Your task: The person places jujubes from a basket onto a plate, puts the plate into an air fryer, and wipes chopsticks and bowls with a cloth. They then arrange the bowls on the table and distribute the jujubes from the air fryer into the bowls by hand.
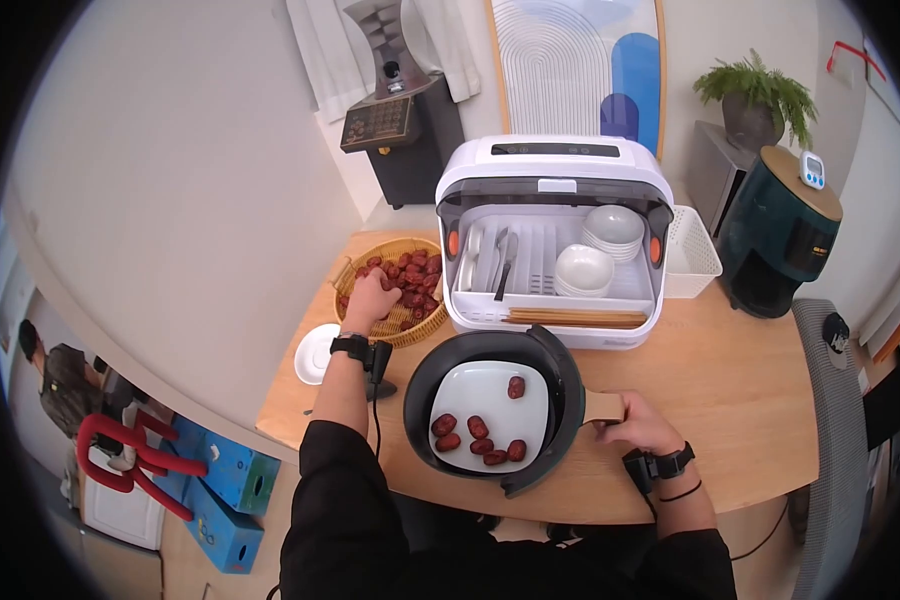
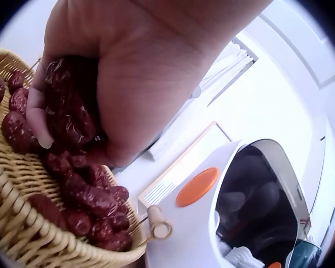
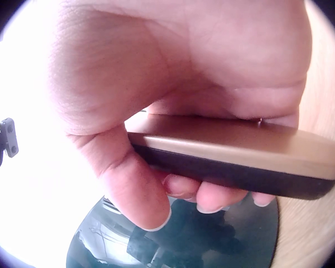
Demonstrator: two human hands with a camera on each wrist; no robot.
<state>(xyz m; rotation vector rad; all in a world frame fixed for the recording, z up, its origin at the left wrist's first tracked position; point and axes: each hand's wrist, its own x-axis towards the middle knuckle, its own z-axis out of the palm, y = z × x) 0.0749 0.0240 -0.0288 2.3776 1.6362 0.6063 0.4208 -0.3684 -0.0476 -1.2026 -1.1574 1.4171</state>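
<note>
A woven basket [image 1: 370, 262] [image 2: 22, 234] of red dates [image 1: 415, 278] [image 2: 95, 201] stands at the table's back left. My left hand [image 1: 371, 298] [image 2: 72, 120] is in it, fingers curled round several dates. In front of me sits a black air-fryer basket [image 1: 566, 375] with a white plate [image 1: 485, 385] holding several dates [image 1: 478, 435]. My right hand [image 1: 625, 417] [image 3: 173, 190] grips the basket's tan handle [image 1: 602, 406] [image 3: 240, 145], thumb and fingers wrapped round it.
A white dish dryer [image 1: 555, 235] [image 2: 234, 195] with bowls and chopsticks stands open behind the fryer basket. A white saucer [image 1: 315, 355] lies left, a white mesh bin [image 1: 692, 255] right, and a dark air fryer [image 1: 780, 230] on a stand beyond.
</note>
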